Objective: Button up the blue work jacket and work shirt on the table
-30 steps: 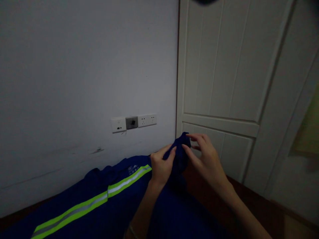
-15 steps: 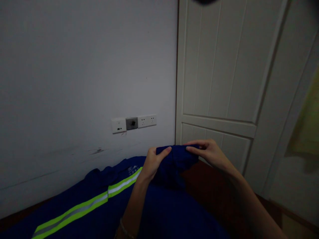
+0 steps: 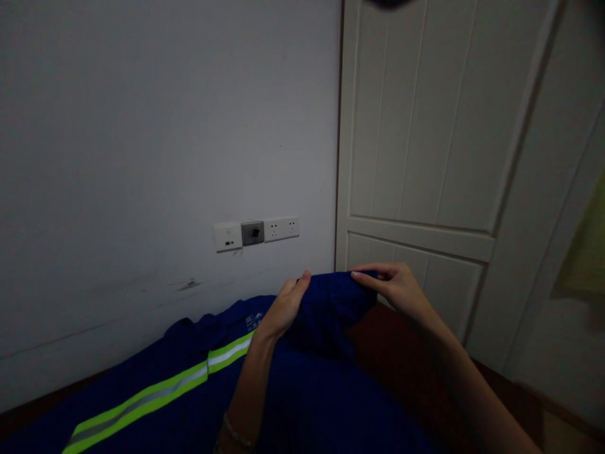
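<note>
A blue work jacket [image 3: 189,343] with a yellow-green and silver reflective stripe lies spread out below me, small white printing near its upper edge. A narrow end of it, perhaps a sleeve or collar, is lifted between my hands. My right hand [image 3: 394,287] pinches the top edge of this end between thumb and fingers. On the other side, my left hand [image 3: 283,309] grips the cloth, its thumb along the near edge and its fingers mostly hidden by the fabric. A bracelet circles the left wrist.
Behind the jacket rises a pale wall [image 3: 165,157] with a row of sockets and switches [image 3: 258,233]. A white panelled door [image 3: 416,126] stands at the right. Yellow cloth [image 3: 586,246] hangs at the far right. A dark red surface [image 3: 401,353] lies beneath the jacket.
My left hand has shifted a little left along the cloth, its thumb moving from the fabric's face to its edge. The right hand stays nearly in place. The view has turned slightly.
</note>
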`<move>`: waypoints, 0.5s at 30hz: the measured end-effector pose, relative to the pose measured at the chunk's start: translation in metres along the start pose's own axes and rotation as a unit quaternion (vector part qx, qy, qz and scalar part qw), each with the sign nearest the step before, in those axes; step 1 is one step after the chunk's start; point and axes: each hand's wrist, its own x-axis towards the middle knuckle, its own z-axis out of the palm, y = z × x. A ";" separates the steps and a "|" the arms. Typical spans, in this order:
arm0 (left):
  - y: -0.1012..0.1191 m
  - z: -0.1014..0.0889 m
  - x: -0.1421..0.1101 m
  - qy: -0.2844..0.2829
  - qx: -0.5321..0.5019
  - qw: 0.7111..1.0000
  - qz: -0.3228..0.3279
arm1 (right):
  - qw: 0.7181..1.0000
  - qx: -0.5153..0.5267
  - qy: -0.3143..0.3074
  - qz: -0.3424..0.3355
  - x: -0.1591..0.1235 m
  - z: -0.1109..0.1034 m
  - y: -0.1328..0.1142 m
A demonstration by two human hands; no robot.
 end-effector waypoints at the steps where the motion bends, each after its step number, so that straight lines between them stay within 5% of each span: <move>1: -0.001 0.000 0.000 0.005 0.005 1.000 0.002 | 1.000 -0.003 0.006 -0.003 0.000 0.001 0.000; 12: 0.005 0.019 0.000 0.024 0.061 0.997 0.033 | 0.991 -0.086 0.064 -0.084 0.002 0.013 0.002; 15: 0.005 0.028 -0.002 0.084 0.112 0.987 0.076 | 0.962 -0.197 0.138 -0.127 0.001 0.020 0.002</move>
